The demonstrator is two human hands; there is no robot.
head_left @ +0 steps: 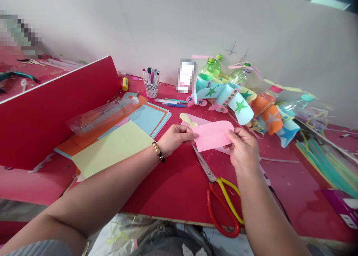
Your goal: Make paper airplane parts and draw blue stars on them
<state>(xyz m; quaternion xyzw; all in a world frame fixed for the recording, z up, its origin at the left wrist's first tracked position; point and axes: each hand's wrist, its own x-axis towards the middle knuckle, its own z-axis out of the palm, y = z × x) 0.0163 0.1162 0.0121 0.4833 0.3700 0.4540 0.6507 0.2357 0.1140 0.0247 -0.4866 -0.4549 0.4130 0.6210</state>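
Note:
A pink paper piece (213, 136), rounded at its right end, is stretched between both hands above the red table. My left hand (176, 138) pinches its left edge between thumb and fingers. At the opposite end, my right hand (244, 147) grips the paper with the thumb on top. Open-bladed or not I cannot tell, but scissors (212, 177) with one red and one yellow handle lie just below the paper. Behind it rest a pale yellow propeller-shaped cutout (188, 119) and another pink sheet (201, 120), partly hidden.
Coloured paper sheets (112, 151) and a clear plastic bottle (103, 116) lie left, before a red upright panel (61, 114). A pen cup (151, 89) and loose pens (171, 103) sit behind. Decorated bottle planes (220, 93) crowd the back right, near paper strips (327, 166).

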